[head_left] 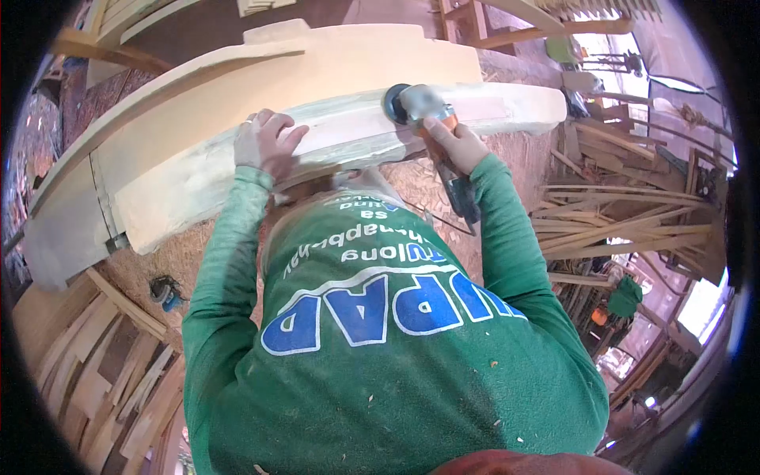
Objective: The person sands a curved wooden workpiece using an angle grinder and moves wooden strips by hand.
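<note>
The green long-sleeved shirt with blue-and-white lettering is nearest. The right hand grips an orange-and-black angle grinder, disc against a long, pale, curved wooden piece; the left hand, loosely spread, rests there.

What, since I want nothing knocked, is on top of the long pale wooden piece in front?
The left hand rests on the wooden piece; the grinder in the right hand has its disc over it. What lies beneath hand and disc is covered.
</note>
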### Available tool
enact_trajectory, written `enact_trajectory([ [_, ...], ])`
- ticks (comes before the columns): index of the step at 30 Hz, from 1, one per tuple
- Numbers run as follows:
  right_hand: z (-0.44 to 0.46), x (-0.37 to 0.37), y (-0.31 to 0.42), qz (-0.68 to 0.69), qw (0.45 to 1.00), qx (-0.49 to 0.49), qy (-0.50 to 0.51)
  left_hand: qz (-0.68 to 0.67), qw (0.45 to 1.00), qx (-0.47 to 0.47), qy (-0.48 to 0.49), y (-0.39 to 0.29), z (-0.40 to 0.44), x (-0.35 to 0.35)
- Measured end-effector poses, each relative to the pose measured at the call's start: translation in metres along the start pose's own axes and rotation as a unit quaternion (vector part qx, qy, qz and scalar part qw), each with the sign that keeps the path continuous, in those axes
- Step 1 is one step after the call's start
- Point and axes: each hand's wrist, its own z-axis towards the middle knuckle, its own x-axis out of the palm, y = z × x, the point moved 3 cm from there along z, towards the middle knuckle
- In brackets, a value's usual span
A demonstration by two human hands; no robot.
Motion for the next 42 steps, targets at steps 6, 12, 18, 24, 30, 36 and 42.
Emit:
enact_trajectory([
  [6, 0.029, -0.07, -0.075, 0.017, 0.999, 0.017, -0.025, 0.009, 0.998, -0.055, -0.006, -0.008, 0.009, 0.006],
  [12, 0.033, -0.132, -0.111, 0.065, 0.994, 0.024, -0.088, 0.029, 0.995, -0.093, -0.01, -0.016, 0.012, 0.006],
  [18, 0.041, -0.185, -0.147, 0.134, 0.978, 0.037, -0.153, 0.028, 0.994, -0.108, -0.018, -0.019, 0.01, 0.008],
  [24, 0.02, -0.134, -0.134, 0.067, 0.987, -0.052, -0.137, 0.063, 0.993, -0.096, -0.031, -0.018, 0.013, 0.014],
  [30, 0.029, -0.156, -0.154, 0.076, 0.99, 0.001, -0.119, 0.09, 0.988, -0.12, -0.021, -0.015, 0.011, 0.018],
  [36, 0.028, -0.17, -0.17, 0.054, 0.987, -0.007, -0.151, 0.084, 0.988, -0.129, -0.027, -0.012, 0.01, 0.02],
  [42, 0.041, -0.19, -0.196, 0.143, 0.981, 0.002, -0.134, 0.097, 0.99, -0.098, -0.042, -0.014, 0.011, 0.018],
])
